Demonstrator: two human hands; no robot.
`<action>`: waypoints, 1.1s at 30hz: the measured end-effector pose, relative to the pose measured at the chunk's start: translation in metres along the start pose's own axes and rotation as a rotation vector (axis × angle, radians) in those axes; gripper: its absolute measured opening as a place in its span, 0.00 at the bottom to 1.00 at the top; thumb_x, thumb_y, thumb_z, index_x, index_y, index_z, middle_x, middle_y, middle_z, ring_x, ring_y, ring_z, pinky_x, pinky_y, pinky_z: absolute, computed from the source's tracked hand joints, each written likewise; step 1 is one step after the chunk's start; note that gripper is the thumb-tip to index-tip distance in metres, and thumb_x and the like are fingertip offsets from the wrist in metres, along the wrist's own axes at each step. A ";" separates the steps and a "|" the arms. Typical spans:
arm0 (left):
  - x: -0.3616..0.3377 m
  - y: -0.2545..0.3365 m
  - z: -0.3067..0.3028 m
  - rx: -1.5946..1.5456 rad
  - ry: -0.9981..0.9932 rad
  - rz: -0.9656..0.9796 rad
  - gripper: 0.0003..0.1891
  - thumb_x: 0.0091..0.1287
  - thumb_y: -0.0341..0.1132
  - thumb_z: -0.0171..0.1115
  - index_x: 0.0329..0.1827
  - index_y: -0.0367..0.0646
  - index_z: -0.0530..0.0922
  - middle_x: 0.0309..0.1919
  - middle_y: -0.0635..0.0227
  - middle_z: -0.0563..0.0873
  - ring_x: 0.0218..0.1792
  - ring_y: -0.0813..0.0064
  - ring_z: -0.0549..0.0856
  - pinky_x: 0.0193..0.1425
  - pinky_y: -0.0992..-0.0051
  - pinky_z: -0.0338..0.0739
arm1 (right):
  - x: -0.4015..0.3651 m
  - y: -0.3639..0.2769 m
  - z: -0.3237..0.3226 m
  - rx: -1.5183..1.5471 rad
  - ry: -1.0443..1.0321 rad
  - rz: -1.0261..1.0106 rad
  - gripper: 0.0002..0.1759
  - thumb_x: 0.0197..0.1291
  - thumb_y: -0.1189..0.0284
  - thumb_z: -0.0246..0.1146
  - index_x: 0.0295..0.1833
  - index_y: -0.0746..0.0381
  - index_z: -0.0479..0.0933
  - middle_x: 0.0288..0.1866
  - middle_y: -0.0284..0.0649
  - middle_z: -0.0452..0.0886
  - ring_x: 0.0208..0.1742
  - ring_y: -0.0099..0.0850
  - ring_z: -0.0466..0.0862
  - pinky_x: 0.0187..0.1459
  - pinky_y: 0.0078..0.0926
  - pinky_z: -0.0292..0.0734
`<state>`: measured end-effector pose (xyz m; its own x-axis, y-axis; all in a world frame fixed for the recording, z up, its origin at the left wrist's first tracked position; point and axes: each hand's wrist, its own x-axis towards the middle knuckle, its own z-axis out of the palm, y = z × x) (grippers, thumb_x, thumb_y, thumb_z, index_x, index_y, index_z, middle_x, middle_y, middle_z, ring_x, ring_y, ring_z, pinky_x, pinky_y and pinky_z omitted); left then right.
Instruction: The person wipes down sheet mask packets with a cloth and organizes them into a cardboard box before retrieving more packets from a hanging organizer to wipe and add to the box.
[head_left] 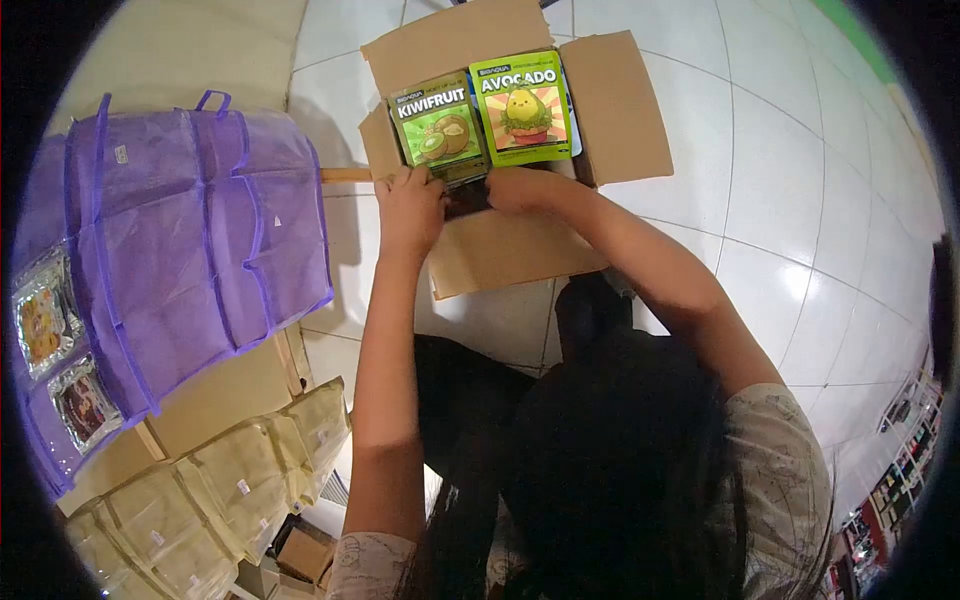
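Note:
An open cardboard box [622, 108] stands on the tiled floor with its flaps spread. Inside lie a kiwifruit packet [440, 130] on the left and a bright green avocado packet [525, 110] on the right. My left hand [410, 205] is at the box's near left corner, its fingers bent at the lower edge of the kiwifruit packet. Just below the avocado packet, my right hand [520, 190] reaches into the box with curled fingers. Whether either hand grips anything is hidden.
A purple pocket organizer [180, 230] with silvery packets [85, 400] in its pockets lies at the left. Below it is a yellowish organizer [220, 480]. Small boxes [300, 555] sit at the bottom, and a rack of goods [890, 480] stands at the lower right.

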<state>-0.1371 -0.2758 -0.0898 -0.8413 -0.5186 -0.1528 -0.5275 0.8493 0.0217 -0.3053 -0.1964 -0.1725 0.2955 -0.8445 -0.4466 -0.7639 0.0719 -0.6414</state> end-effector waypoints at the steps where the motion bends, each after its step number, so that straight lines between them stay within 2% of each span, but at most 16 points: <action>1: 0.000 0.002 0.000 0.004 -0.010 0.006 0.07 0.58 0.39 0.69 0.39 0.52 0.86 0.41 0.71 0.80 0.51 0.64 0.77 0.52 0.58 0.64 | 0.002 0.002 0.004 0.009 0.008 -0.001 0.18 0.53 0.70 0.57 0.40 0.73 0.83 0.37 0.61 0.84 0.39 0.55 0.85 0.45 0.48 0.78; 5: -0.007 0.002 -0.005 -0.088 0.071 -0.037 0.10 0.57 0.39 0.70 0.41 0.51 0.85 0.42 0.71 0.81 0.50 0.65 0.78 0.51 0.59 0.64 | -0.004 -0.003 -0.002 0.138 0.039 0.074 0.18 0.55 0.69 0.56 0.40 0.73 0.83 0.38 0.61 0.84 0.41 0.56 0.85 0.46 0.49 0.78; 7: -0.010 0.001 -0.008 -0.119 0.121 -0.057 0.12 0.57 0.38 0.71 0.43 0.50 0.84 0.44 0.70 0.81 0.51 0.65 0.78 0.52 0.60 0.64 | -0.004 -0.001 -0.001 0.014 0.003 0.003 0.18 0.55 0.70 0.55 0.40 0.73 0.83 0.38 0.62 0.84 0.42 0.55 0.85 0.47 0.49 0.78; 10: -0.015 0.002 -0.014 -0.140 0.188 -0.079 0.17 0.62 0.38 0.67 0.55 0.50 0.81 0.56 0.67 0.80 0.60 0.65 0.77 0.63 0.56 0.64 | -0.007 -0.004 -0.005 -0.034 -0.036 -0.002 0.18 0.55 0.71 0.54 0.42 0.72 0.82 0.40 0.61 0.84 0.43 0.55 0.85 0.49 0.48 0.78; 13: -0.013 -0.003 -0.002 -0.123 0.198 0.014 0.23 0.67 0.37 0.61 0.66 0.50 0.74 0.69 0.66 0.72 0.71 0.66 0.69 0.75 0.50 0.55 | -0.004 -0.008 -0.006 0.069 -0.041 0.035 0.19 0.55 0.72 0.54 0.45 0.73 0.81 0.43 0.61 0.83 0.45 0.55 0.85 0.50 0.48 0.77; 16: -0.016 -0.005 0.004 0.016 0.066 0.021 0.25 0.69 0.39 0.59 0.69 0.47 0.72 0.72 0.65 0.69 0.75 0.66 0.63 0.78 0.41 0.43 | -0.004 -0.012 -0.003 0.209 0.029 0.054 0.19 0.54 0.73 0.54 0.47 0.73 0.80 0.44 0.61 0.83 0.45 0.55 0.84 0.50 0.48 0.77; 19: -0.018 -0.002 0.002 0.114 0.001 -0.013 0.23 0.70 0.36 0.56 0.69 0.50 0.71 0.73 0.69 0.67 0.76 0.68 0.61 0.75 0.34 0.43 | 0.000 -0.010 -0.001 0.224 0.010 0.092 0.18 0.55 0.72 0.55 0.45 0.73 0.79 0.43 0.61 0.83 0.45 0.55 0.84 0.50 0.49 0.77; 23: -0.015 0.002 -0.003 0.078 0.022 -0.025 0.23 0.69 0.35 0.57 0.69 0.50 0.71 0.72 0.68 0.68 0.76 0.66 0.61 0.74 0.31 0.43 | -0.018 -0.022 -0.017 0.140 -0.010 0.068 0.18 0.58 0.67 0.58 0.43 0.73 0.79 0.40 0.60 0.83 0.44 0.55 0.84 0.49 0.49 0.77; 26: -0.014 0.004 -0.009 0.040 0.061 -0.028 0.23 0.68 0.36 0.58 0.67 0.49 0.73 0.70 0.66 0.69 0.75 0.64 0.62 0.74 0.32 0.43 | -0.042 -0.026 -0.015 0.131 0.243 0.095 0.21 0.61 0.63 0.59 0.44 0.73 0.79 0.36 0.59 0.83 0.42 0.56 0.84 0.48 0.49 0.77; 29: -0.018 0.004 -0.016 0.005 0.073 -0.041 0.21 0.66 0.36 0.59 0.64 0.49 0.76 0.70 0.63 0.70 0.75 0.60 0.62 0.75 0.32 0.43 | -0.062 -0.051 -0.035 0.320 0.477 0.070 0.17 0.63 0.65 0.59 0.41 0.71 0.80 0.41 0.60 0.83 0.44 0.55 0.84 0.48 0.49 0.79; 32: -0.027 0.004 -0.027 -0.082 0.079 -0.090 0.22 0.65 0.36 0.60 0.63 0.48 0.76 0.71 0.61 0.69 0.75 0.60 0.63 0.75 0.32 0.42 | -0.043 -0.062 -0.040 0.217 0.688 -0.089 0.15 0.62 0.70 0.57 0.49 0.69 0.78 0.55 0.62 0.78 0.56 0.56 0.79 0.57 0.47 0.75; 33: -0.033 0.003 -0.029 -0.107 0.108 -0.090 0.22 0.64 0.36 0.61 0.63 0.48 0.76 0.71 0.60 0.69 0.75 0.59 0.63 0.75 0.32 0.42 | -0.035 -0.065 -0.041 0.089 0.715 -0.075 0.16 0.61 0.71 0.56 0.50 0.69 0.78 0.57 0.62 0.76 0.59 0.55 0.77 0.60 0.47 0.72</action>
<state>-0.1138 -0.2591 -0.0560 -0.7948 -0.6046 -0.0521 -0.6061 0.7865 0.1188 -0.2898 -0.1933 -0.0892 -0.1258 -0.9872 0.0983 -0.6979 0.0176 -0.7159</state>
